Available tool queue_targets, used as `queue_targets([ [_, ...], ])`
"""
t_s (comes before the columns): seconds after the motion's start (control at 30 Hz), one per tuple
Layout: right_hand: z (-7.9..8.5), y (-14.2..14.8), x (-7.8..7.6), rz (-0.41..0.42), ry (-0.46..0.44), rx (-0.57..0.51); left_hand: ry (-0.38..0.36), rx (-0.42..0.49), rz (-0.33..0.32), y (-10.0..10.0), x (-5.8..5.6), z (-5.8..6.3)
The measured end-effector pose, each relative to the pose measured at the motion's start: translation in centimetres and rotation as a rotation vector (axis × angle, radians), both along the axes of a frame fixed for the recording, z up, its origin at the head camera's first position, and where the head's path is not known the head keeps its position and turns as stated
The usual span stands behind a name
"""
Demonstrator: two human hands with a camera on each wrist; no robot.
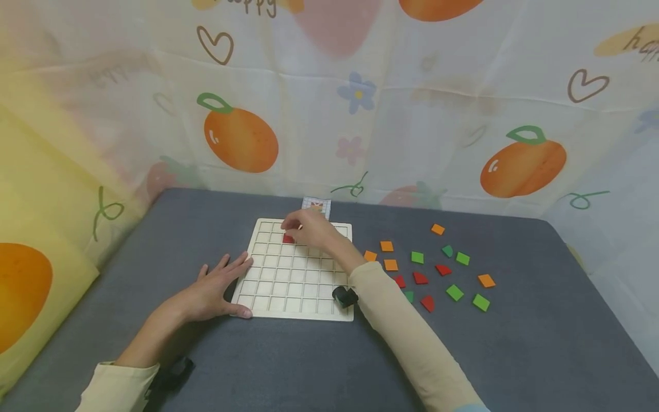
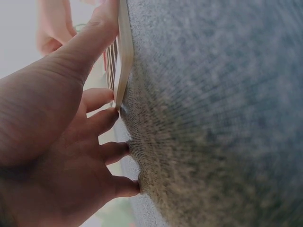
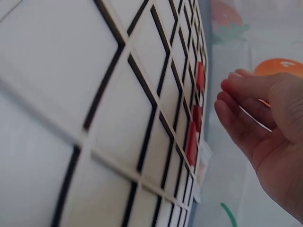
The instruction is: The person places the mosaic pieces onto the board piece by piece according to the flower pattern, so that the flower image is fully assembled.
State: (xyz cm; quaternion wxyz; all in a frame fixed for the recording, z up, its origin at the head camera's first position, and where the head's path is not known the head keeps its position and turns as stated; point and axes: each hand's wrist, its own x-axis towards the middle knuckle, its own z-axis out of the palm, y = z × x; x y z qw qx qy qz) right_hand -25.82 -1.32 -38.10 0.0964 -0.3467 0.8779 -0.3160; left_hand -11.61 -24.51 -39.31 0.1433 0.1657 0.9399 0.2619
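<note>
A pale grid board (image 1: 292, 289) lies on the dark grey table. My left hand (image 1: 216, 290) is spread at its left side, with the thumb at the near corner. In the left wrist view, some fingertips touch the board's edge (image 2: 124, 61) and others rest on the table. My right hand (image 1: 311, 230) hovers over the far part of the board, fingers bent, above a red piece (image 1: 288, 238). The right wrist view shows several red pieces (image 3: 191, 144) in the far cells. Nothing is visible between the right fingertips (image 3: 227, 86), which stand apart from the board.
Loose orange (image 1: 386, 246), light green (image 1: 455, 293), dark green (image 1: 447, 250) and red pieces (image 1: 420, 278) are scattered right of the board. A small printed card (image 1: 323, 206) lies behind it, partly hidden by the right hand. A patterned curtain (image 1: 412, 114) hangs behind the table.
</note>
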Motion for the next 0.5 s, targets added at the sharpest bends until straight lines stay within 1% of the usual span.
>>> queue_targets([
  [0.13, 0.7, 0.9, 0.0, 0.032, 0.028, -0.016, 0.007, -0.002, 0.009, -0.3, 0.0, 0.2],
  [0.2, 0.9, 1.5, 0.0, 0.036, 0.033, -0.025, 0.008, -0.004, 0.012, -0.4, 0.0, 0.3],
  [0.3, 1.2, 2.5, 0.1, 0.022, 0.07, -0.016, 0.011, -0.003, 0.014, -0.4, -0.1, 0.5],
  [0.4, 0.9, 3.7, 0.3, -0.004, 0.082, 0.012, 0.012, 0.003, 0.01, -0.3, 0.0, 0.5],
  [0.5, 0.3, 5.0, 0.5, -0.02, 0.087, 0.04, 0.006, 0.008, 0.006, 0.0, 0.3, 0.4],
])
